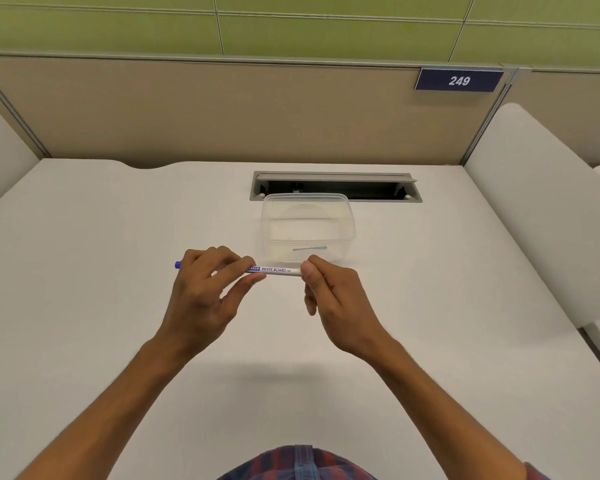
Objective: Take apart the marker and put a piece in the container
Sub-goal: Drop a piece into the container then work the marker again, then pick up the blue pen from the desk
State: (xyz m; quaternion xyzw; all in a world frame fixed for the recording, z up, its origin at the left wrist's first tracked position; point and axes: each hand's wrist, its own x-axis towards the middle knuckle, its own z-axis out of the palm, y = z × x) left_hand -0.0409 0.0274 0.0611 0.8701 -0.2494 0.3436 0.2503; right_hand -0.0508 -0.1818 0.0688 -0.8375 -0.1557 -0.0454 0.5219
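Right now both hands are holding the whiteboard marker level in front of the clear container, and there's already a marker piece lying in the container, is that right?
Not quite. In the head view the left hand and right hand do hold the marker level in front of the clear container, but no marker piece lies in the container; the marker appears undivided.

Pretty standard office cubicle setup here. There's a plain white desk top (84, 237) with a grey rectangular cable slot (336, 186) cut into it near the back edge, flap open and dark inside. Behind the desk runs a beige fabric partition panel (222, 112) with a grey metal trim, and a small navy number plate reading 249 (459, 80) hangs at its top right. Above that is a green tiled wall (326, 29). White rounded side dividers (541, 202) flank the desk. Lighting's soft and even.
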